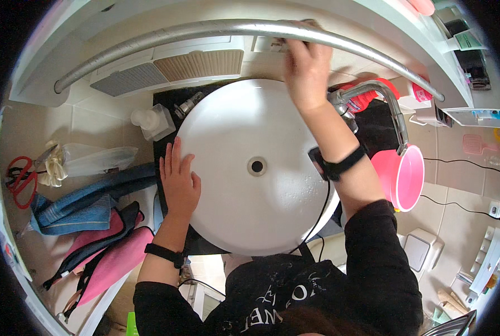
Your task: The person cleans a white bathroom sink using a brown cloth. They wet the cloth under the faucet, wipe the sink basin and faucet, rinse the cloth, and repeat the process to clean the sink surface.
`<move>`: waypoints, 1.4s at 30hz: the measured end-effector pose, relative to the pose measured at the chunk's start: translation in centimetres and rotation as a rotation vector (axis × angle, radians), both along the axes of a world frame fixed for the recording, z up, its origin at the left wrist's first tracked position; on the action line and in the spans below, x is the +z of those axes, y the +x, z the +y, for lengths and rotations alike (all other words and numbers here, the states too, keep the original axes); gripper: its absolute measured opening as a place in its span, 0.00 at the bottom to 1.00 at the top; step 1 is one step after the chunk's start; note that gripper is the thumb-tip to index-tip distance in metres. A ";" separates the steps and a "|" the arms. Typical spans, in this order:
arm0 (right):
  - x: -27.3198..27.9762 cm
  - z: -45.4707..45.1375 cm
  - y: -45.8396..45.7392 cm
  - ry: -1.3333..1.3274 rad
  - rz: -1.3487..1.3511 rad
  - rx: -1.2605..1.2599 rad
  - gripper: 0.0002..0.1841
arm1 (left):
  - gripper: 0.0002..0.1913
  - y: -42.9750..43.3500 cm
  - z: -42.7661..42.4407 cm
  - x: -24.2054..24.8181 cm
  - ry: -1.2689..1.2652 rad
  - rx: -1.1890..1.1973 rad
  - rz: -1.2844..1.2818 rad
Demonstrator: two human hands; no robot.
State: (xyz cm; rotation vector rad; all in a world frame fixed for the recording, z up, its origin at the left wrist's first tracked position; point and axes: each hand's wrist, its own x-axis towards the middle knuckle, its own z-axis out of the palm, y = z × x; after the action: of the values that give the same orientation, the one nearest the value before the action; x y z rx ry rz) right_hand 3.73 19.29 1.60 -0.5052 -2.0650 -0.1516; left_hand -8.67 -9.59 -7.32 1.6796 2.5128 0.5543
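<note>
In front of me is a round white washbasin with a metal drain hole and water drops on its right side. My left hand rests on the basin's left rim, fingers apart and holding nothing. My right hand reaches past the far rim to the wall, just behind a silver bar. The bar hides part of its fingers, and a dark, blurred thing shows beside them. Whether my right hand holds it, I cannot tell. Close to those fingers is a pale wall plate.
A curved metal faucet arches over a pink bucket on the right, beside a red bottle. Left of the basin stand a clear pump bottle and a metal fitting. Red-handled scissors and cloths hang farther left.
</note>
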 end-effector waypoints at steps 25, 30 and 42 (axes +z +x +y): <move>2.5 1.6 1.3 -0.059 -0.089 -0.078 0.14 | 0.16 0.0 0.2 0.2 -0.023 0.002 0.022; 1.2 1.0 4.0 -0.444 0.353 -0.153 0.10 | 0.17 0.1 0.1 0.1 -0.040 0.019 0.021; -7.4 -2.4 0.1 -0.826 0.221 -0.154 0.10 | 0.17 0.0 0.2 0.0 -0.026 0.014 0.019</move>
State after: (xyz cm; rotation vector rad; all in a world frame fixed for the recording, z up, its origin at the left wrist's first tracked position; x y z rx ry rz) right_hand 3.86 16.89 -5.82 -1.1210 -1.8035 0.6670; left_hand -8.68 -9.37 -7.35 1.6673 2.5360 0.5070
